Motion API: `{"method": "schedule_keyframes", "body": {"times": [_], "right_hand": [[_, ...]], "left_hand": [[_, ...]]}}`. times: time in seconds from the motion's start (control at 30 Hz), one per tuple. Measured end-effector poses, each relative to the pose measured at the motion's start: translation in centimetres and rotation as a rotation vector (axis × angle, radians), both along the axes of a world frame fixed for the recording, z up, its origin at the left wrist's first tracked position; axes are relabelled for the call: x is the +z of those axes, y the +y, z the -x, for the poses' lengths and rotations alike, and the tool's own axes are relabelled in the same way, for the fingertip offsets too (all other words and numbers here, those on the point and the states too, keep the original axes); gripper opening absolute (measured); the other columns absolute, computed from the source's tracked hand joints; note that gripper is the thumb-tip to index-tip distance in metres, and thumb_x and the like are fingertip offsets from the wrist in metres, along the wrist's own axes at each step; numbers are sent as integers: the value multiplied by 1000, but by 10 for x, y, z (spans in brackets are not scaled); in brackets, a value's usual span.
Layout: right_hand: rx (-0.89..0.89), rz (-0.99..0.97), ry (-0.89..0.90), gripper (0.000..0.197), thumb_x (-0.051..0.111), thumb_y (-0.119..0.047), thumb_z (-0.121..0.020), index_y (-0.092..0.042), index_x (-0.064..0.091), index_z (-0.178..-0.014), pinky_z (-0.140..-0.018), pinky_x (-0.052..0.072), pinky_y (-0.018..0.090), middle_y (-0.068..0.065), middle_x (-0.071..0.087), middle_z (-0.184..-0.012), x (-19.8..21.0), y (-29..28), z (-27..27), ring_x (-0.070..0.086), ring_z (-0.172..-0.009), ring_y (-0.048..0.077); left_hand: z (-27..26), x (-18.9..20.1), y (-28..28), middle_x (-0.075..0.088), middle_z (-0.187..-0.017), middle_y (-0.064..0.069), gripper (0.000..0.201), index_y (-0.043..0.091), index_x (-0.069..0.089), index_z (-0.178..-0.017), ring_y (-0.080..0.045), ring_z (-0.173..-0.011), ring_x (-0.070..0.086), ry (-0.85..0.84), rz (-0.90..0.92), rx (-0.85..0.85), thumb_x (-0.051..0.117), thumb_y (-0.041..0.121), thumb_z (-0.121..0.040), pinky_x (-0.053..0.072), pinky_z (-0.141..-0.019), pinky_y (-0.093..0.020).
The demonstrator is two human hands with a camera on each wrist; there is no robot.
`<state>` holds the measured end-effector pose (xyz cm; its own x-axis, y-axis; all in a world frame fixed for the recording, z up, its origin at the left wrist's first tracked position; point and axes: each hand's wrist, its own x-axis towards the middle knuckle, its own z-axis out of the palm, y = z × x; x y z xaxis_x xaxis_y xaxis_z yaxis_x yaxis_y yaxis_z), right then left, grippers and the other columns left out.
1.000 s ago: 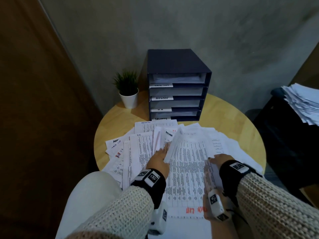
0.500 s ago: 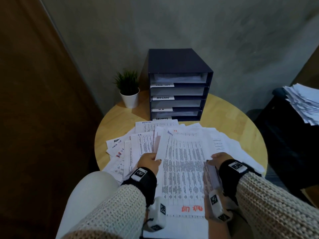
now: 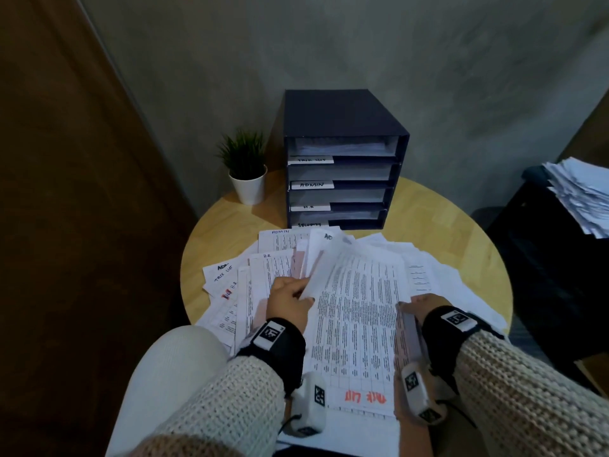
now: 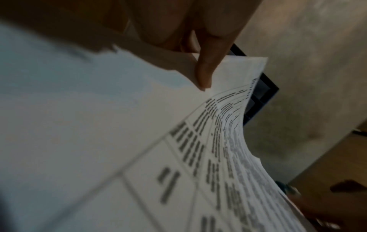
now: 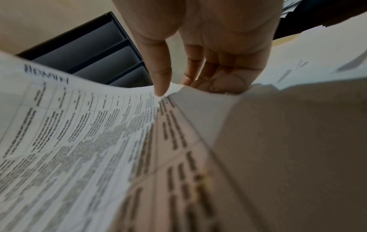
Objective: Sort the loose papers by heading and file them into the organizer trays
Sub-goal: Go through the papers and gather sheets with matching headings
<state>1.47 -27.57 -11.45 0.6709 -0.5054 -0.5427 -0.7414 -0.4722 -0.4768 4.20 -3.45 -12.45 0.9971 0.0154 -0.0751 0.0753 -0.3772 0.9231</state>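
Now both my hands grasp one printed sheet above the bench.
My left hand (image 3: 290, 301) pinches its left edge, my right hand (image 3: 417, 303) its right; the sheet (image 3: 359, 311) curls over loose papers (image 3: 240, 291) before the organizer (image 3: 342, 120).

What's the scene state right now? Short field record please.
surface: round wooden table
organizer: dark, four trays, labels Task List, Admin, H.R, Security
loose papers: spread in front of organizer
held sheet: printed table, red heading at near edge
left hand: pinches sheet's left edge
right hand: grips sheet's right edge
other: potted plant
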Motion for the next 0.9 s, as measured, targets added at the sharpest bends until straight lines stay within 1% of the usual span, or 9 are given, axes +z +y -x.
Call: {"method": "schedule_keyframes", "body": {"times": [0.17,0.23,0.33,0.5,0.63,0.7,0.77,0.83,0.9], "right_hand": [[67,40,30,49,61,-22,-92,-4,49,-135,-99,44,28,13,48,-142,0,0,0,47,-130,26],[106,77,72,40,58,-20,-93,-5,55,-130,-87,48,25,12,53,-136,2,1,2,51,-127,26],[115,160,99,45,44,-38,-98,-9,55,-130,-106,40,29,8,52,-138,11,3,6,49,-128,23],[144,158,114,46,48,-44,-94,-11,61,-123,-98,44,26,8,60,-128,7,4,7,57,-118,22],[118,96,62,42,43,-36,-99,-7,59,-125,-94,44,26,12,58,-130,11,9,8,55,-117,22],[84,46,55,37,38,-38,-100,-11,63,-102,-96,40,26,11,61,-110,11,7,5,55,-118,24],[56,-53,-36,31,53,-33,-95,-16,52,-69,-84,42,28,9,56,-81,0,1,0,61,-83,23],[-80,-146,-262,21,68,-34,-85,-16,58,-81,-77,45,31,10,61,-80,-12,-8,-2,56,-67,22],[-137,-220,-369,37,72,-37,-81,-18,61,-111,-87,51,37,11,63,-94,-13,-8,-2,60,-80,27]], "left_hand": [[-1,3,2,26,-128,0,42,21,66,-109,-20,-98,56,67,25,20,64,-10,-80,46,-99,-28],[-1,-1,2,22,-138,-4,45,26,65,-107,-23,-103,58,102,32,60,62,-10,-80,48,-96,-28],[-3,-4,5,31,-136,-11,48,24,59,-117,-24,-94,56,180,79,187,60,-7,-80,44,-83,-20],[-4,-6,9,57,-129,-17,61,11,36,-137,-22,-92,56,273,250,128,59,-9,-84,46,-61,-13],[-5,-5,7,56,-132,-9,54,9,46,-137,-25,-115,57,320,44,-3,59,-2,-86,45,-90,-25],[-6,-3,9,58,-131,-9,48,8,48,-135,-25,-116,57,317,-30,-14,60,3,-88,45,-93,-26],[-6,1,10,60,-128,-9,41,7,51,-131,-26,-113,58,280,-51,17,58,8,-91,44,-87,-25],[-5,5,11,61,-125,-10,36,7,52,-128,-25,-111,58,233,-41,23,56,11,-92,41,-82,-23],[-3,7,11,61,-124,-8,34,8,51,-127,-23,-111,58,180,-2,15,54,12,-93,40,-85,-22]]}}
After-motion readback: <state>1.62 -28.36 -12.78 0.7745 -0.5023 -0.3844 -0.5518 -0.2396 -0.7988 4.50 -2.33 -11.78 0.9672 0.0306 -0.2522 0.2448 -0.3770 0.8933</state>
